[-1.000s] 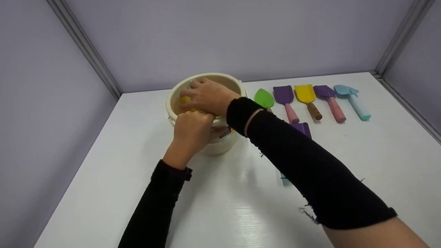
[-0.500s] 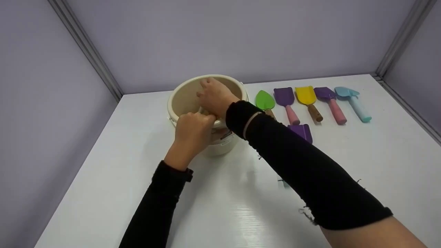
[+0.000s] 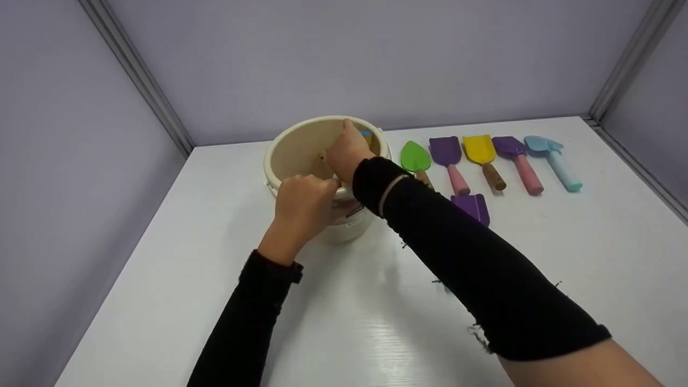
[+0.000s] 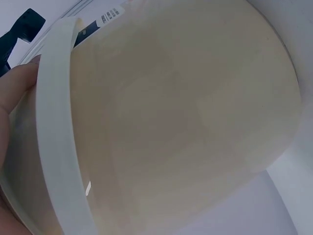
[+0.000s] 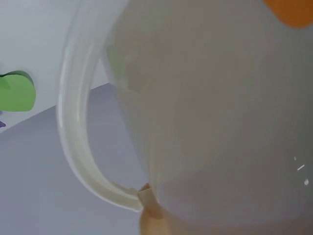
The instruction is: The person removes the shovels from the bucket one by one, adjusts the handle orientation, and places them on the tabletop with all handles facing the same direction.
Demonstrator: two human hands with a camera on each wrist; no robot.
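The person is standing at a white tabletop (image 3: 344,322), working on a cream bucket (image 3: 293,153) that is sitting toward the far left.

Left hand (image 3: 301,204): fingers are curling over the near rim of the bucket, gripping it and holding it steady. The left wrist view is showing the bucket's outer wall (image 4: 186,117) filling the frame, with a fingertip (image 4: 17,83) pressing against the rim band (image 4: 58,147).

Right hand (image 3: 346,153): it is reaching down inside the bucket at its right side, wrist bent over the rim. The fingers are hidden behind the hand and wall, so I cannot tell whether they are clenched, released or grasping anything. A small blue piece (image 3: 366,134) is showing just past the hand against the far inner wall. The right wrist view is giving the bucket wall close up, with the bail handle (image 5: 78,147) hanging beside it and an orange patch (image 5: 293,10) at the top edge.

Step in hand, by my judgement: handling contents inside the bucket while the other hand is bracing it. Any next move would call for the brace being kept firm and the right hand clearing the rim cleanly.

To the right, a row of toy shovels is lying well apart from both hands: green (image 3: 416,158), purple (image 3: 447,156), yellow (image 3: 481,153), purple (image 3: 513,150), light blue (image 3: 551,153). Another purple shovel (image 3: 473,207) is lying nearer, partly under the right sleeve (image 3: 484,279).
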